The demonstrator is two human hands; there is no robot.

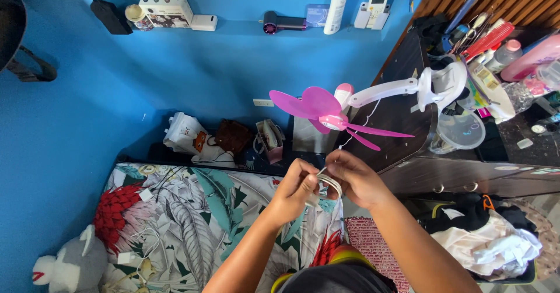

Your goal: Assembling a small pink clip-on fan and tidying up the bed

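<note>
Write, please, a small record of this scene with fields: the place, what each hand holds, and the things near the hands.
place: bedroom corner, blue wall, bed with flower-print sheet
left hand: pinches a coiled white cable
right hand: holds the same coil from the other side
cable: runs up toward a clip fan with pink blades
fan mount: white arm clamped at the dark dresser
near: grey plush toy, pile of clothes

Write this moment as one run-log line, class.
left hand: holds white cord coil | right hand: holds same coil | cord runs up to pink clip fan on dark dresser
</note>
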